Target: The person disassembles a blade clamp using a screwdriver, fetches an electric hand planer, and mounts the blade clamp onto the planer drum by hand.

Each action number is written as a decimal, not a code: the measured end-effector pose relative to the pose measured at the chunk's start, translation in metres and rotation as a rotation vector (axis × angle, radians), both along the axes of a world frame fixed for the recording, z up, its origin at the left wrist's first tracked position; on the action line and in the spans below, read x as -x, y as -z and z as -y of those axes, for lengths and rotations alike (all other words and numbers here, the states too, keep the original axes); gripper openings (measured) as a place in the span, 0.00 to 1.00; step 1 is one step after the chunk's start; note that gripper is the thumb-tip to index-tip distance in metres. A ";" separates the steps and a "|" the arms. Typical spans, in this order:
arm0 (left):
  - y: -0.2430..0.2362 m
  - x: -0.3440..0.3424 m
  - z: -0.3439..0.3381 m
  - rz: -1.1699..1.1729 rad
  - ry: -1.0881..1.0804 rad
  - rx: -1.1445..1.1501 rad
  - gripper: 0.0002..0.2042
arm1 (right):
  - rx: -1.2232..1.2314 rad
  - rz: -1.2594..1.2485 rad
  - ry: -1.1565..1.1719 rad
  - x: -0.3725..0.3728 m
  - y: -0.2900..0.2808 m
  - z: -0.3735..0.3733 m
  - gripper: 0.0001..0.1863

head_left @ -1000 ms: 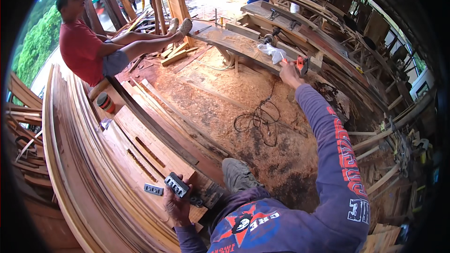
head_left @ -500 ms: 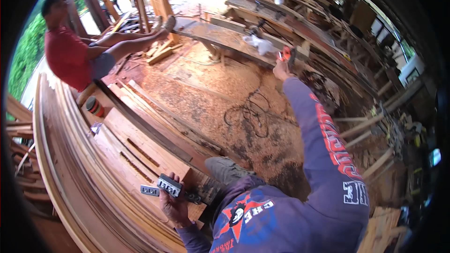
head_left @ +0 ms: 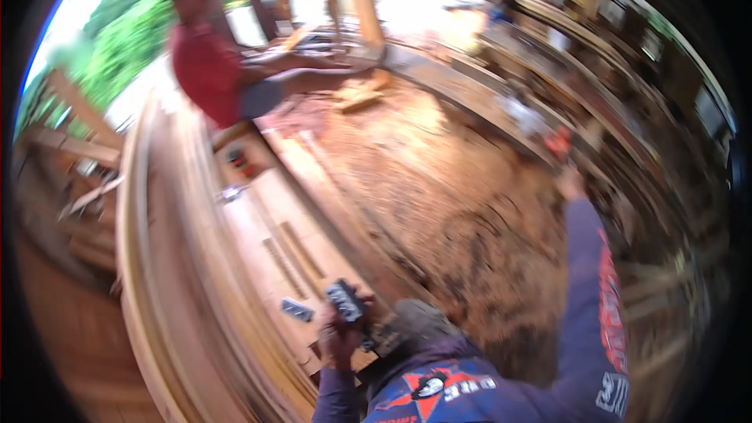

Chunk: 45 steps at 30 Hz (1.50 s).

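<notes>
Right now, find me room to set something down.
Looks bare: the pale board between its two slots and the can; the bench left of the white bag. Crowded: the board's near end, with left hand and grey block; around right hand and orange tool.

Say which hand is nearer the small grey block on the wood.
Left. The left hand is beside the small grey block, just to its right; the right hand is far off, up and to the right.
</notes>
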<state>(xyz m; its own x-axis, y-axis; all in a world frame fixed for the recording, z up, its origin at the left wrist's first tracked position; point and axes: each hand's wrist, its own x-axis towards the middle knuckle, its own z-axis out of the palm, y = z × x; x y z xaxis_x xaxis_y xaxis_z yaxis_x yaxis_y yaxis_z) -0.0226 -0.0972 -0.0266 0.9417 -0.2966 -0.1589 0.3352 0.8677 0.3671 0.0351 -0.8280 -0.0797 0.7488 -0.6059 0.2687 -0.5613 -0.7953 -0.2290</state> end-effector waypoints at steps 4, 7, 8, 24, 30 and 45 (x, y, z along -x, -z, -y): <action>0.004 0.011 -0.014 -0.014 -0.051 -0.035 0.23 | -0.057 -0.262 0.226 0.011 -0.004 -0.012 0.18; 0.006 0.017 -0.026 -0.002 -0.052 -0.012 0.25 | -0.098 -0.241 0.321 0.010 -0.031 -0.032 0.16; 0.009 0.016 -0.028 -0.029 -0.025 0.013 0.25 | -0.097 -0.237 0.333 0.007 -0.033 -0.027 0.15; 0.001 0.006 -0.022 0.038 -0.049 -0.091 0.26 | -0.078 -0.205 0.276 0.010 -0.055 -0.030 0.12; 0.006 0.002 -0.025 0.032 -0.005 -0.062 0.26 | -0.294 0.044 0.312 0.001 -0.045 -0.024 0.14; 0.014 0.005 -0.027 0.057 -0.022 -0.157 0.24 | -0.532 0.246 0.244 0.012 -0.004 0.013 0.19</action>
